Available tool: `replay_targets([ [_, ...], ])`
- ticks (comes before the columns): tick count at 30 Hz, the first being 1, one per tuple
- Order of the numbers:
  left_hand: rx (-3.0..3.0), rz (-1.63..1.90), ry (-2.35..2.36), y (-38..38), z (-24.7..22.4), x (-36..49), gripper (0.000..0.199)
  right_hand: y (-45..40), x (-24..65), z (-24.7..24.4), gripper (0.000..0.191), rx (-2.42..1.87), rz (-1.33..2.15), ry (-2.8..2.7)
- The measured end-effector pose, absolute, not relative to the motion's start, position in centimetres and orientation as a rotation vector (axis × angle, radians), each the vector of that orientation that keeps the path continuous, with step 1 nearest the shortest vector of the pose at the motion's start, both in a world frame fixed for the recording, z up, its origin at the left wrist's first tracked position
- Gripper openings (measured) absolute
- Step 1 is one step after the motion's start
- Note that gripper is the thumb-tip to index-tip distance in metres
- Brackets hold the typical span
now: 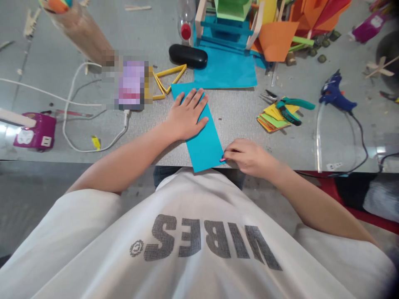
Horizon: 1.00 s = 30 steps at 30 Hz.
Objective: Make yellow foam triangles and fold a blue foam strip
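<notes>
A blue sheet of paper (204, 145) lies at the table's front edge, tilted slightly. My left hand (188, 114) rests flat on its upper part with the fingers spread, pressing on nothing else. At the paper's lower right corner, my right hand (247, 155) is closed in a pinch around a small pink object (223, 159). The tip of that object touches or overlaps the paper's edge. Its kind is hidden by my fingers.
Beyond the paper are another blue sheet (226, 72), a black case (188, 56) and yellow paper triangles (171, 77). Rightward sit teal-handled pliers (294, 107), sticky notes (274, 118) and a blue glue gun (336, 91). A phone (132, 83) with a white cable (67, 124) lies left.
</notes>
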<state>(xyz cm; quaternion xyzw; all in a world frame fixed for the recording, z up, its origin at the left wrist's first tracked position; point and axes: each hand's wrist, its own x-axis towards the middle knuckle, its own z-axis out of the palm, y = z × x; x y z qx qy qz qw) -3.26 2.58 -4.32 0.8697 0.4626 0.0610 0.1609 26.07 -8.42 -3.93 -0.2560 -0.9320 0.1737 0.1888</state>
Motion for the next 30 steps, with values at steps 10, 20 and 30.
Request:
replay_targets([
  [10,2.509,0.117,1.317,2.8,-4.2,-3.2,0.084,-10.7,27.7,-2.5,0.031,-0.75,0.594,-2.668],
  [20,2.64,0.059,1.233,0.2,-2.6,-3.0,0.079,-6.0,30.0,-2.8,0.018,-1.304,0.408,-2.238],
  [30,2.783,0.145,0.839,0.9,-4.0,-5.6,0.079,-5.1,22.7,-3.5,0.03,-0.997,0.521,-2.411],
])
